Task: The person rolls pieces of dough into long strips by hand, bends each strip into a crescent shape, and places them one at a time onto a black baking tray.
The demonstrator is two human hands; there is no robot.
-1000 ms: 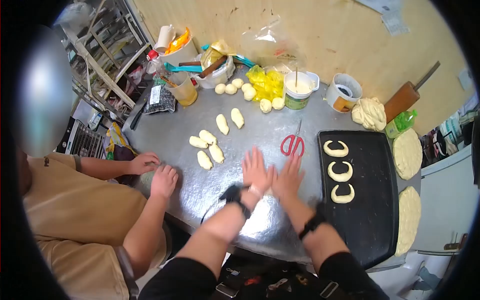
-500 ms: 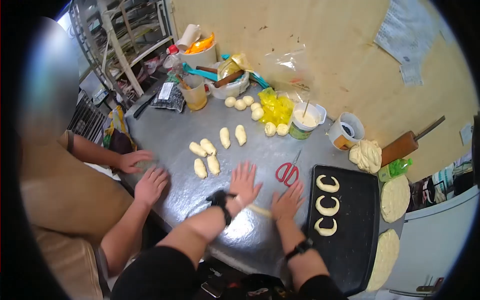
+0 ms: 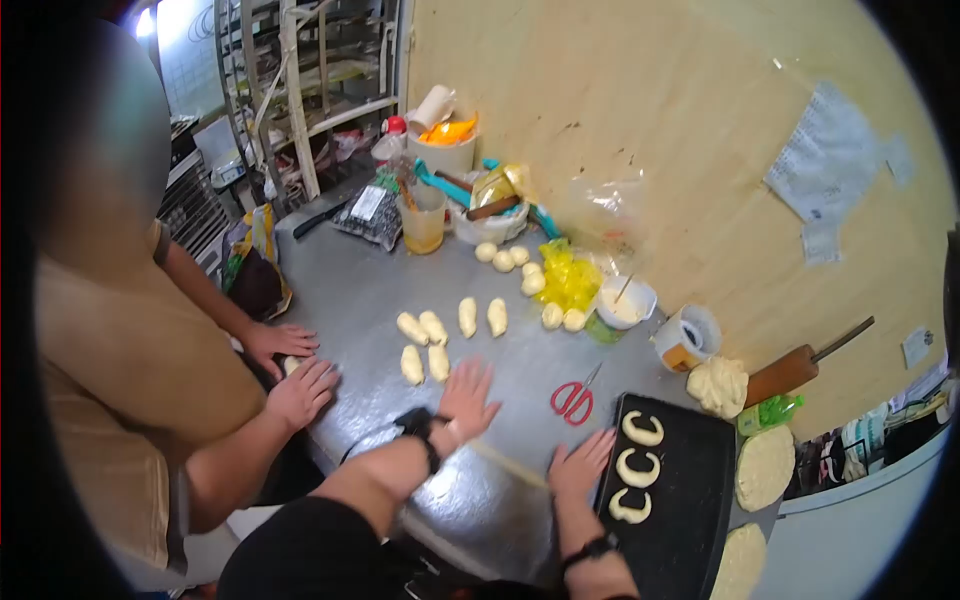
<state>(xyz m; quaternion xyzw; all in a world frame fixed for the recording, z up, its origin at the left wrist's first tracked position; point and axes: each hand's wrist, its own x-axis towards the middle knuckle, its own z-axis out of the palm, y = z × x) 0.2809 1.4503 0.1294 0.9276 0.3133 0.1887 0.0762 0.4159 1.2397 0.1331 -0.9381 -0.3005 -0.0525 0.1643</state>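
A thin strand of pale dough (image 3: 508, 464) lies on the metal table, stretching between my two hands. My left hand (image 3: 466, 402) rests flat by its left end with the fingers spread. At the other end is my right hand (image 3: 580, 466), palm down, fingers stretched out, beside the black tray (image 3: 670, 540). Several short dough rolls (image 3: 438, 362) lie beyond my left hand. Red-handled scissors (image 3: 572, 400) are on the table beyond my right hand. Curved dough pieces (image 3: 638, 467) sit on the tray.
At the left a co-worker's hands (image 3: 300, 392) press a piece of dough at the table edge. Dough balls (image 3: 503, 260), a yellow bag (image 3: 568, 278) and tubs (image 3: 688, 338) line the back. A rolling pin (image 3: 782, 376) and flat dough rounds (image 3: 765, 468) are at the right.
The camera view has shifted. The strand between my hands looks longer and thinner, and my hands are a little farther apart. The co-worker's hands have come together over a dough piece.
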